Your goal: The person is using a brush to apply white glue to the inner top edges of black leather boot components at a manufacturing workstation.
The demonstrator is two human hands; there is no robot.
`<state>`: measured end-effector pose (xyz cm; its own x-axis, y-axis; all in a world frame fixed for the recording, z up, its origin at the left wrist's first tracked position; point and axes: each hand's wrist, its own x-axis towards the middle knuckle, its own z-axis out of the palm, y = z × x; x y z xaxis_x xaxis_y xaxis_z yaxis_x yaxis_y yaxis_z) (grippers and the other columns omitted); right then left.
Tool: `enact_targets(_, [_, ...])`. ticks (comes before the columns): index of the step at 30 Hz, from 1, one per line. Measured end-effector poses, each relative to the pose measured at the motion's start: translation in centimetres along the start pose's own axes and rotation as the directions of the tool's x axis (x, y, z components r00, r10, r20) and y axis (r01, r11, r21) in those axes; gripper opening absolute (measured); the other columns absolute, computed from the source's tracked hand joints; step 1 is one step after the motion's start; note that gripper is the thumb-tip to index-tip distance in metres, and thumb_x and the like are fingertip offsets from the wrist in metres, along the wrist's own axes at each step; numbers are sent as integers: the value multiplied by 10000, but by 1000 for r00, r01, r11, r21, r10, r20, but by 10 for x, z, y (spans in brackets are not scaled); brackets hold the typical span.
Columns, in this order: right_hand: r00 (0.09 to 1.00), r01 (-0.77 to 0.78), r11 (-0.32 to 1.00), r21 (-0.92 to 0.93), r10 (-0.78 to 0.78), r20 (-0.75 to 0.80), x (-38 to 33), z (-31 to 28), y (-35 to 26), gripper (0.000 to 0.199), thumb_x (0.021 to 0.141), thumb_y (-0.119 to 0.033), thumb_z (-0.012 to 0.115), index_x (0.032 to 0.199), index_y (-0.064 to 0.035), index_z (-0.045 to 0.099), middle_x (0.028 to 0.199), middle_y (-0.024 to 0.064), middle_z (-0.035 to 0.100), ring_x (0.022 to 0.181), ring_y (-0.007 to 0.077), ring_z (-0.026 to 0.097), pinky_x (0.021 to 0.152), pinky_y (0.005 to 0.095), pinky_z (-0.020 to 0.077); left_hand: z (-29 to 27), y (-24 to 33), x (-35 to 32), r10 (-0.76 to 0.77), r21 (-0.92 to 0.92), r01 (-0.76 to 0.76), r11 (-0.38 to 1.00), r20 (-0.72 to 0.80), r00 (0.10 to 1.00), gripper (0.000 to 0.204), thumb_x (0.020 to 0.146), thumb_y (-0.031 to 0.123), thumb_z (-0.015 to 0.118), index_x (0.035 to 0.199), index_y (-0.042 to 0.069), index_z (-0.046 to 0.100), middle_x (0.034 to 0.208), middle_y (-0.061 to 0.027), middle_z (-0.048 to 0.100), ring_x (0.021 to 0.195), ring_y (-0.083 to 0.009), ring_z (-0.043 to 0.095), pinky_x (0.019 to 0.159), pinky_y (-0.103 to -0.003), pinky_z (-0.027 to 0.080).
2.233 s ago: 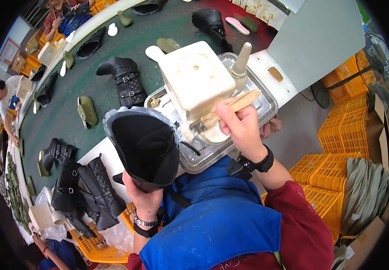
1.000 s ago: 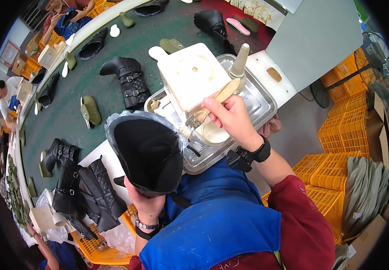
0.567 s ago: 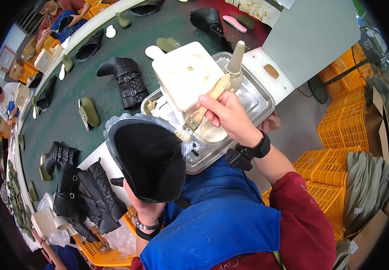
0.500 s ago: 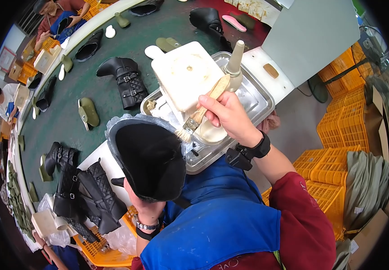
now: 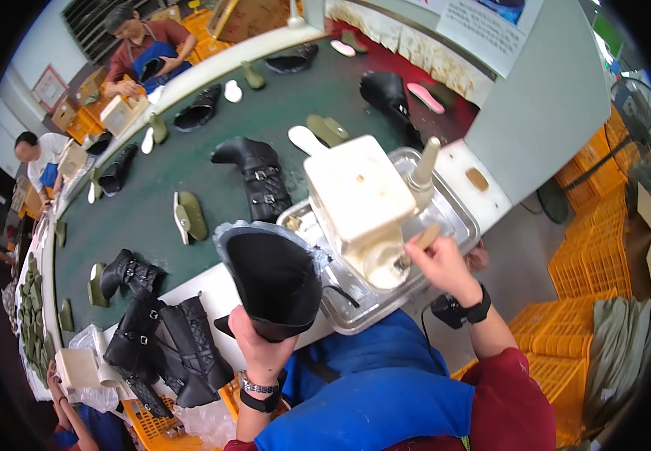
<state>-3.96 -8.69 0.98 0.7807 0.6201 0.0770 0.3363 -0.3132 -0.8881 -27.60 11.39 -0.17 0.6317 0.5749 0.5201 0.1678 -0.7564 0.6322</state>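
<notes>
Head cam: black boot (image 5: 273, 282) is sitting upturned just left of the metal tray (image 5: 457, 218), left hand (image 5: 261, 346) fingers gripping it from below. Right hand (image 5: 442, 267) fingers are pinching a wooden-handled brush (image 5: 415, 248) over that tray.

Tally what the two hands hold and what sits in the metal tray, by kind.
Black boot, held in the left hand: 1
Wooden-handled brush, held in the right hand: 1
Cream glue pot in the metal tray: 1
Total: 3
</notes>
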Motion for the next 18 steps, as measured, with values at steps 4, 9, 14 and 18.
enact_targets(4, [993, 89, 987, -137, -78, 85, -3, 10, 6, 208, 775, -180, 606, 733, 23, 593, 566, 171, 543, 484, 271, 537, 455, 333, 400, 1, 2, 11, 75, 87, -73, 994, -24, 997, 723, 499, 173, 782, 1116, 49, 426, 977, -132, 501, 845, -316, 474, 767, -409, 344])
enact_targets(9, [947, 280, 913, -295, -213, 239, 2, 5, 11, 149, 781, -137, 596, 785, 12, 604, 569, 110, 550, 459, 170, 540, 435, 288, 404, 3, 2, 22, 145, 177, -141, 974, -8, 989, 789, 497, 196, 788, 1162, 44, 390, 1029, -143, 501, 895, -327, 474, 804, -425, 338])
enact_targets(14, [987, 52, 984, -172, -24, 161, 0, -11, -1, 196, 758, -165, 611, 698, 19, 577, 573, 171, 541, 505, 325, 531, 464, 350, 406, 2, 2, 32, 140, 269, -135, 954, 0, 990, 822, 498, 196, 787, 1181, 25, 363, 1040, -158, 499, 904, -332, 472, 811, -430, 340])
enact_targets(18, [982, -50, 995, -89, 66, 178, -3, -24, 12, 214, 780, -173, 607, 724, 32, 582, 554, 120, 556, 470, 212, 536, 454, 302, 404, 0, -3, 27, 148, 244, -132, 961, -46, 988, 835, 501, 195, 786, 1194, 37, 349, 1054, -160, 495, 907, -335, 472, 811, -435, 341])
